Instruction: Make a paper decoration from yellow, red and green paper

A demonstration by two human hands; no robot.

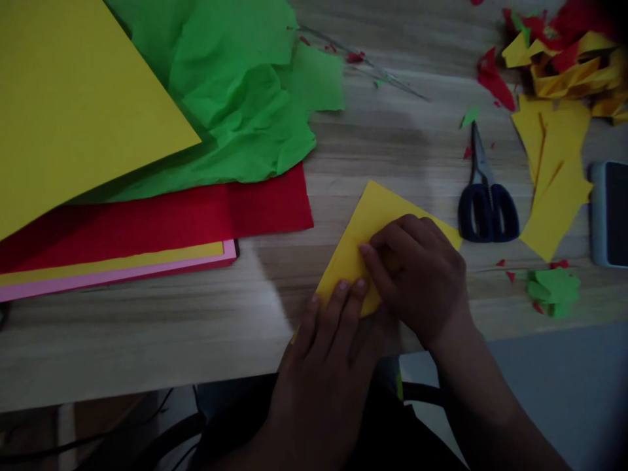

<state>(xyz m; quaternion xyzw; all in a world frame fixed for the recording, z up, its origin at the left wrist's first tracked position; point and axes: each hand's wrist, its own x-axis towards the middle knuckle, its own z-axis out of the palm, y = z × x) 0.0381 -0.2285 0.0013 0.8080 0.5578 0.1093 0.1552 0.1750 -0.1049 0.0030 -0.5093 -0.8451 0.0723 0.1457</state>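
A small yellow paper sheet (366, 219) lies tilted on the wooden table (196, 327) near its front edge. My left hand (326, 353) rests on the sheet's near corner, fingers stretched flat and pressing the paper down. My right hand (417, 275) lies on top of the sheet's right half with its fingers curled and pressed against the paper, covering most of that side. What lies under the right hand's fingers is hidden.
Blue-handled scissors (485, 196) lie right of the sheet. A stack of large yellow (73, 104), crumpled green (235, 98), red (196, 212) and pink sheets fills the left. Yellow and red scraps (559, 150) pile at the right, with a phone (611, 212) and green scraps (554, 288).
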